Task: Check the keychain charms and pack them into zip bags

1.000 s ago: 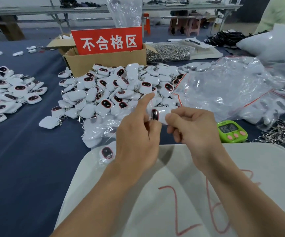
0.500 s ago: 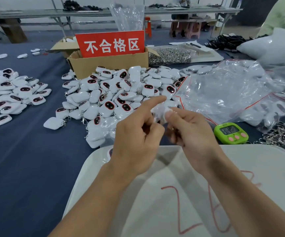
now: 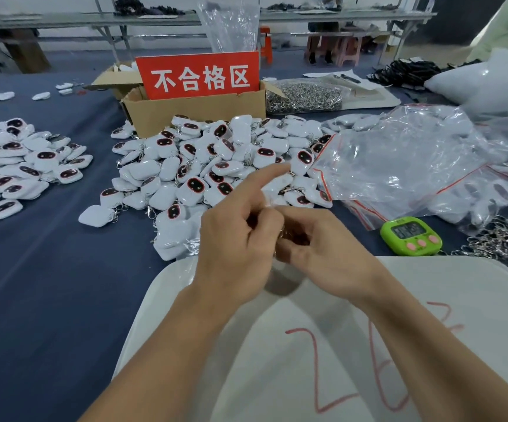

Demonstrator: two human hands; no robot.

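White keychain charms (image 3: 216, 159), each with a dark oval face ringed in red, on a dark navy tablecloth (image 3: 49, 284). The cardboard box (image 3: 192, 112) is plain brown; its sign (image 3: 199, 76) is bright red with white characters. Clear zip bags (image 3: 399, 159) have thin red seal stripes. Lime-green timer (image 3: 411, 236) with pink buttons and a grey display. White tray (image 3: 444, 284) with red handwritten numerals

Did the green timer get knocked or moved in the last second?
No. The green timer sits where it was, just beyond the far right edge of the white tray, beside the clear zip bags.
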